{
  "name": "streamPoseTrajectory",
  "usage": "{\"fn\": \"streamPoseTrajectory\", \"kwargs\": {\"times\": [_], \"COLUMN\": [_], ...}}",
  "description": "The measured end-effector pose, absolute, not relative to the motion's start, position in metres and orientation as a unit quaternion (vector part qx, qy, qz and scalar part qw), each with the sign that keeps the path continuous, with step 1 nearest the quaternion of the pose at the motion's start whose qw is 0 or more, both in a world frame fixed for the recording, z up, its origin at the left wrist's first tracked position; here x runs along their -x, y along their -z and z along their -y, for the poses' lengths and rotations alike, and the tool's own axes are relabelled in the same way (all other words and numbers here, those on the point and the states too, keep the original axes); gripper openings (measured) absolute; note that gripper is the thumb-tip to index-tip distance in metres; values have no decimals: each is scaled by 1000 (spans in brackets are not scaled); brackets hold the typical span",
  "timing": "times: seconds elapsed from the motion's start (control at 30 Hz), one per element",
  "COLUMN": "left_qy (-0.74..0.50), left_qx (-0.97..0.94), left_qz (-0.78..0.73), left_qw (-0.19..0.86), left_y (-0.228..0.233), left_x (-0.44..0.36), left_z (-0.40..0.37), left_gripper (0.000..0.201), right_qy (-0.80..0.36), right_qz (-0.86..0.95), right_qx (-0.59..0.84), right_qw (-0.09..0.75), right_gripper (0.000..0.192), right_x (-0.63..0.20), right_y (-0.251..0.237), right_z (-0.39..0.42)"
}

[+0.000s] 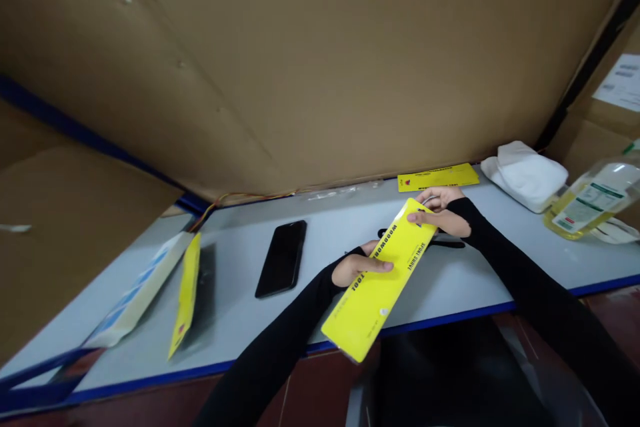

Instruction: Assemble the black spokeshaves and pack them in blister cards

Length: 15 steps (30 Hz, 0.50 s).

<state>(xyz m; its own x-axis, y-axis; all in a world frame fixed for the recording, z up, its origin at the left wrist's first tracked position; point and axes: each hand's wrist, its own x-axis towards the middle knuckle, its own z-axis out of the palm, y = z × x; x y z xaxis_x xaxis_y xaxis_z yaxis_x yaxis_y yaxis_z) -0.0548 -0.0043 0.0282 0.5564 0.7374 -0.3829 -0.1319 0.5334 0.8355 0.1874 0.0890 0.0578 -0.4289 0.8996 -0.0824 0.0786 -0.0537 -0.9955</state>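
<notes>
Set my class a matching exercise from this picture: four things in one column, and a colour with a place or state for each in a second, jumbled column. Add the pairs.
Things
1. phone
2. bottle
3. Spoke Shave card
4. bundle

Colour with place or state
A. yellow, held by the left hand and right hand
B. white, beside the bottle
C. black, lying flat on the table
D. clear, with yellowish liquid inside

Right pairs
1-C, 2-D, 3-A, 4-B
</notes>
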Motion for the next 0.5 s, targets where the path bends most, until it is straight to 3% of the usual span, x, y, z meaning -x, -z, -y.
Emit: {"fn": "streamPoseTrajectory", "kwargs": {"times": [0.33,0.5], "left_qy": [-262,-172], "left_qx": [-395,-416], "left_qz": [-387,-358], "left_qw": [791,818], "left_y": [-35,-50], "left_x": [59,67], "left_z": [-2,0], "left_gripper": [50,52], "right_qy": [-595,-447], "right_qz": [544,499], "right_qx": [434,524], "right_qw": [402,527], "right_gripper": [56,47], "right_x": [-205,-252], "right_y": [-68,-61], "right_z": [-111,-165]}}
